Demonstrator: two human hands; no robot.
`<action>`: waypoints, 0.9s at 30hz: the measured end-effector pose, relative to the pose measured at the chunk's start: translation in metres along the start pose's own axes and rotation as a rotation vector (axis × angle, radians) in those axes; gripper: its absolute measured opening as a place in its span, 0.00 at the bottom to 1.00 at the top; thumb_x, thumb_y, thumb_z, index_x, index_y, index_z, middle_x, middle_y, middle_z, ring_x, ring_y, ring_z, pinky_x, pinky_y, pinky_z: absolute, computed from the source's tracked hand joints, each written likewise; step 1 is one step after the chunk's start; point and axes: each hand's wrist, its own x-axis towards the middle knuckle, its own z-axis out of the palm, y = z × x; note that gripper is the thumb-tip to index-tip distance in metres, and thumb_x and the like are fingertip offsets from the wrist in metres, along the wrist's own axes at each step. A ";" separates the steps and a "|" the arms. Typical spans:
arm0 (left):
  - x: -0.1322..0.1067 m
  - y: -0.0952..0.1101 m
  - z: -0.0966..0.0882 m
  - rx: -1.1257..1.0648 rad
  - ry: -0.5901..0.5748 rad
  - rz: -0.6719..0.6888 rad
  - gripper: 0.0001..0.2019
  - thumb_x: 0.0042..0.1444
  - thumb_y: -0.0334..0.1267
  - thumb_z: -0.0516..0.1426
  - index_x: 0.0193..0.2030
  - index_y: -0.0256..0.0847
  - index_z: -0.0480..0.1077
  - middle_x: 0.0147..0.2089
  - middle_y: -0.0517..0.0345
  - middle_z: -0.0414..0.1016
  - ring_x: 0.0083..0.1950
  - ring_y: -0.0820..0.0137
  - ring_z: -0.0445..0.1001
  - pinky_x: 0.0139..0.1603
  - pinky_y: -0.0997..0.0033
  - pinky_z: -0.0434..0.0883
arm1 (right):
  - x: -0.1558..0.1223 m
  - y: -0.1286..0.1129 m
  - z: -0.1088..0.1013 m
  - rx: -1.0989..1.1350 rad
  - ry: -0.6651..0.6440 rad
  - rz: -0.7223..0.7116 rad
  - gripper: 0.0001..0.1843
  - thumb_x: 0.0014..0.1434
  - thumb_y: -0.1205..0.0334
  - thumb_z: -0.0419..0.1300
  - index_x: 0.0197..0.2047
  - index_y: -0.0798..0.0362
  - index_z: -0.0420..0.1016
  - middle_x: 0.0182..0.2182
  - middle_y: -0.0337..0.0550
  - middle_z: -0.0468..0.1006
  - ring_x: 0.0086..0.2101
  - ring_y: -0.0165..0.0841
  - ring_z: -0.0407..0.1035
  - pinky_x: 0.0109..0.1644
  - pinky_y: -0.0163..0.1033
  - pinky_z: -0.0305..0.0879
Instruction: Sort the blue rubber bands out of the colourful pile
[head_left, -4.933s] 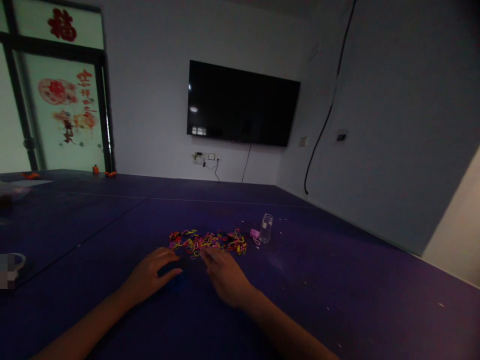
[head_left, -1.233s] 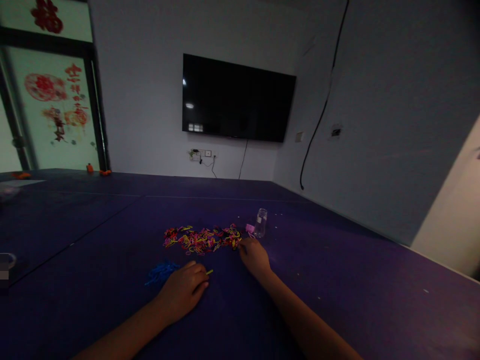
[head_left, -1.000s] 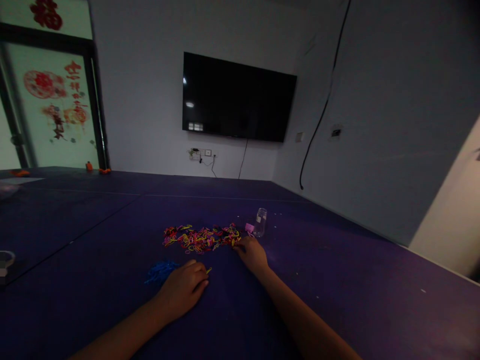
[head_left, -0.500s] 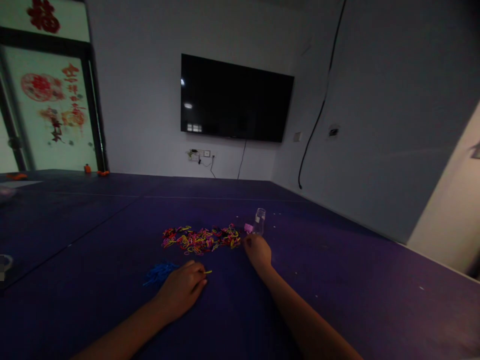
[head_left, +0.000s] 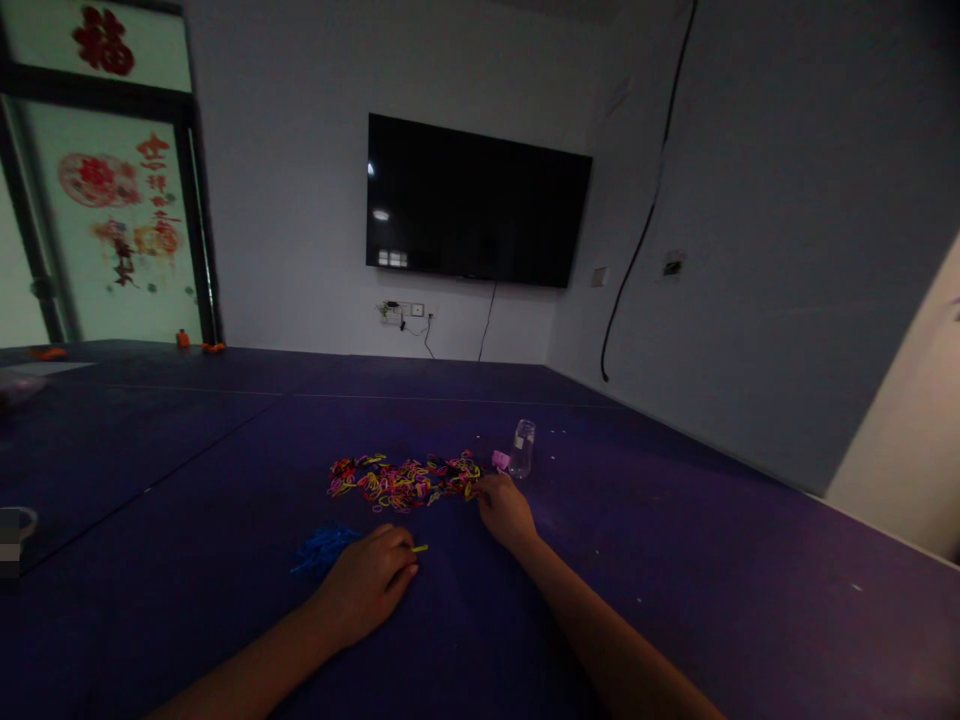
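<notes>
A loose pile of small coloured rubber bands point(head_left: 409, 484), pink, yellow, red and dark, is spread across the purple surface point(head_left: 480, 620). Fingers curled low over that surface, my left hand point(head_left: 373, 575) is closed on a yellow rubber band point(head_left: 421, 548), whose end sticks out past the fingertips. Beside its knuckles lies a bundle of blue strands point(head_left: 324, 547), partly covered by the hand. My right hand point(head_left: 507, 508) touches the right end of the pile with its fingers pinched together; what is between them is hidden. Just behind it stand a clear plastic bottle point(head_left: 523, 448) and a small pink piece point(head_left: 501, 460).
A large television point(head_left: 480, 205) hangs on the far wall above sockets and cords. A black cable point(head_left: 637, 245) dangles down the right wall. Small orange objects point(head_left: 183, 339) sit by the door at the left. White specks dot the surface on the right.
My right hand has shifted slightly left, onto the right end of the rubber band pile. My left hand stays nearly in place with the yellow band. The view has tilted a little.
</notes>
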 end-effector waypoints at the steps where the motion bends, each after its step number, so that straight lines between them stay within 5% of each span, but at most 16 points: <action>1: 0.000 0.000 0.000 0.001 0.000 0.000 0.11 0.60 0.33 0.48 0.34 0.40 0.72 0.40 0.55 0.73 0.44 0.67 0.69 0.42 0.68 0.68 | 0.000 -0.001 0.000 0.003 -0.014 -0.018 0.17 0.58 0.72 0.50 0.42 0.51 0.77 0.43 0.45 0.78 0.46 0.34 0.68 0.50 0.35 0.60; 27: 0.001 0.001 -0.004 0.000 -0.048 -0.015 0.09 0.59 0.33 0.49 0.35 0.40 0.71 0.41 0.55 0.72 0.44 0.66 0.69 0.44 0.66 0.68 | 0.003 0.002 0.012 -0.013 -0.071 -0.172 0.22 0.57 0.75 0.48 0.48 0.50 0.76 0.50 0.44 0.75 0.53 0.35 0.64 0.57 0.39 0.58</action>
